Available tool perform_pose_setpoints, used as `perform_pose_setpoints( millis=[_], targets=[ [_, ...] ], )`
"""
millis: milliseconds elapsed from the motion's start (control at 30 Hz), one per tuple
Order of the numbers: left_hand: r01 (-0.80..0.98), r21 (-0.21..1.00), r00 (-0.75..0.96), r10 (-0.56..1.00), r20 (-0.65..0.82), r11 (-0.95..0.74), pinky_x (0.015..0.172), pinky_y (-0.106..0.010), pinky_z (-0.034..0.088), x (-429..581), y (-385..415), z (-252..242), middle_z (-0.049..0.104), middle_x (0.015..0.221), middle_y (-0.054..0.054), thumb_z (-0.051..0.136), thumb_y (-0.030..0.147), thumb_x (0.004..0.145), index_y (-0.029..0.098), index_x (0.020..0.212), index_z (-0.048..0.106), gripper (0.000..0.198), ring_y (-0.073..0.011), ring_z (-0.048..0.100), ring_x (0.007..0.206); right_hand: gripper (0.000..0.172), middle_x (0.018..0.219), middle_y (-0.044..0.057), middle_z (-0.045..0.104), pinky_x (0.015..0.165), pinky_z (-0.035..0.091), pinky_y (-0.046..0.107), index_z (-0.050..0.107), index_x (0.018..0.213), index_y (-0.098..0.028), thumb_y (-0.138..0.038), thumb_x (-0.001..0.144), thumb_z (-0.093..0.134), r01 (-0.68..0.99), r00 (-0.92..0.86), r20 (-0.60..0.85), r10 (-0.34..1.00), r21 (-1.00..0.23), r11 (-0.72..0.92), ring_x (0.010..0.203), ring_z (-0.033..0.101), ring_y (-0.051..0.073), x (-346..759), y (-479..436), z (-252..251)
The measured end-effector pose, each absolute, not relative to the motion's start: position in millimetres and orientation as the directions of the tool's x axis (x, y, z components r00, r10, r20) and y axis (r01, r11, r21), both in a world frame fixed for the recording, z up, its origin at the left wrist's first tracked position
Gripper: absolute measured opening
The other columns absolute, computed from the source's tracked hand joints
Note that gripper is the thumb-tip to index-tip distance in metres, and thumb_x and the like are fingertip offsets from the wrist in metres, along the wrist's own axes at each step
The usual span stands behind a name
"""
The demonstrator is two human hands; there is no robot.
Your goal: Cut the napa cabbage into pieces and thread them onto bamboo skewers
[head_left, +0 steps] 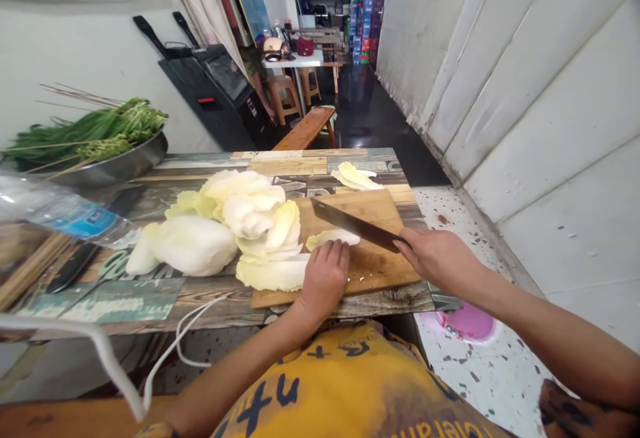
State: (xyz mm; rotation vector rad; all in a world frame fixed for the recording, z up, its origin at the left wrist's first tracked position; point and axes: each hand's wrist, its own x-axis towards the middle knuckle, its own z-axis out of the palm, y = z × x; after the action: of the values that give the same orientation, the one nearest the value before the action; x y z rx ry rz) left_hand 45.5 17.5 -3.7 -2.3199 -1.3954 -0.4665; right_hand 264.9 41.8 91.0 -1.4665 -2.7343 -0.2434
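Observation:
A wooden cutting board [383,268] lies near the table's front edge. On it, the curled fingers of my left hand [325,281] press on a small pale napa cabbage leaf [334,236]. My right hand [440,258] is closed round the handle of a kitchen knife [353,223], whose dark blade points left, above the board just behind the leaf. Left of my hand, loose cabbage leaves [250,206] form a pile reaching onto the board. A cabbage head [193,245] rests beside the pile. More leaf pieces [355,176] lie behind the board. My fingers hide part of the leaf.
At the left are a metal bowl [127,161] of skewered greens, a plastic bottle [85,215], green-handled scissors [113,266] and wooden skewers [35,268]. A white cable [177,338] hangs at the front. A pink bucket [467,321] stands at right, below the table.

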Motion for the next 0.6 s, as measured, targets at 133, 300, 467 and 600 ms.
perform_pose_setpoints(
  millis=[133, 300, 467, 600],
  targets=[
    [0.931, -0.11, 0.364, 0.876, 0.316, -0.347, 0.073, -0.04, 0.045, 58.6, 29.3, 3.2, 0.065, 0.093, -0.014, 0.046, 0.011, 0.088, 0.008, 0.104, 0.062, 0.024, -0.0266, 0.056, 0.085, 0.032, 0.072, 0.004, 0.065, 0.051, 0.021, 0.029, 0.057, 0.083, -0.017, -0.034, 0.098, 0.033, 0.749, -0.654, 0.06, 0.754, 0.193, 0.634, 0.059, 0.058, 0.016, 263.4, 60.2, 104.8],
    [0.915, -0.019, 0.397, 0.89, 0.226, -0.403, 0.07, -0.04, 0.047, 57.7, 40.1, 5.3, 0.063, 0.086, -0.013, 0.047, 0.011, 0.086, 0.011, 0.082, 0.063, 0.017, -0.0271, 0.056, 0.085, 0.037, 0.071, 0.004, 0.065, 0.051, 0.02, 0.029, 0.058, 0.086, -0.017, -0.037, 0.099, 0.03, 0.717, -0.692, 0.07, 0.719, 0.189, 0.671, 0.058, 0.055, 0.014, 261.7, 72.5, 107.0],
    [0.9, -0.005, 0.418, 0.857, 0.3, -0.437, 0.077, -0.039, 0.05, 51.4, 33.6, -8.6, 0.064, 0.096, -0.014, 0.047, 0.009, 0.085, 0.01, 0.093, 0.065, 0.019, -0.0257, 0.057, 0.09, 0.036, 0.069, 0.004, 0.063, 0.05, 0.018, 0.029, 0.056, 0.082, -0.016, -0.037, 0.099, 0.031, 0.706, -0.704, 0.046, 0.709, 0.15, 0.692, 0.054, 0.053, 0.014, 259.3, 74.6, 96.8],
    [0.888, -0.014, 0.435, 0.83, 0.349, -0.459, 0.084, -0.039, 0.05, 51.8, 32.5, -12.8, 0.065, 0.102, -0.016, 0.047, 0.008, 0.085, 0.006, 0.099, 0.065, 0.022, -0.0265, 0.056, 0.097, 0.036, 0.069, 0.005, 0.064, 0.05, 0.018, 0.028, 0.055, 0.081, -0.015, -0.036, 0.099, 0.031, 0.698, -0.709, 0.01, 0.705, 0.149, 0.7, 0.057, 0.056, 0.016, 256.8, 78.1, 88.7]
  ],
)
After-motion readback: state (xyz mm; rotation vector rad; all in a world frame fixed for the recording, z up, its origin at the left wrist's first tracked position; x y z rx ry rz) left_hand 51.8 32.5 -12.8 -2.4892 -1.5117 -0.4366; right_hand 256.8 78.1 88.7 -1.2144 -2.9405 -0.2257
